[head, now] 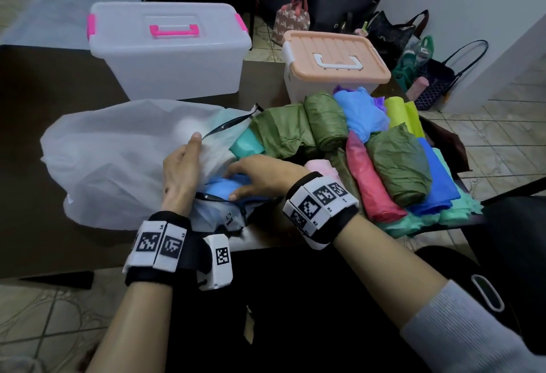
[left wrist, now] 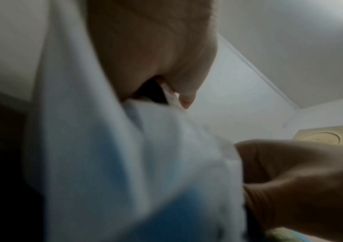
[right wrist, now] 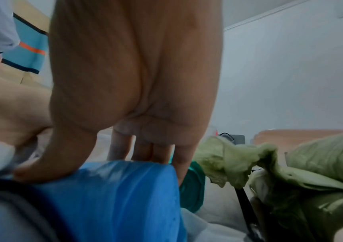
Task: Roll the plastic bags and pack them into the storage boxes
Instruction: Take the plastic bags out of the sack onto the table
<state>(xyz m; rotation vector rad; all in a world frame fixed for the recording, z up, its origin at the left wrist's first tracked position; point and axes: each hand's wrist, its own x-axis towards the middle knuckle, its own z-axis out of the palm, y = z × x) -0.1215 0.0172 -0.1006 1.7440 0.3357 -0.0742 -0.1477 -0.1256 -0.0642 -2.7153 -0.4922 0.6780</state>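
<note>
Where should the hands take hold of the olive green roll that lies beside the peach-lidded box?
Grip the olive green roll around its middle, coming from above. It lies on its side on top of the pile, so its curved top is free, while other bags press against its flanks.

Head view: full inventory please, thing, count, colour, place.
Storage boxes: two, lids on. Clear box with pink handle, far left; white box with peach lid, far right.
White bag: one, large, translucent, black-trimmed opening, on the table left.
Blue roll: one, at the bag's opening.
Rolled and folded bags: a pile at right, exact count unclear; olive green, red, lime, blue, teal, pink, purple.
Totes: several, dark, on the floor behind.
Left hand: holds the bag's edge.
Right hand: grips the blue roll.
</note>
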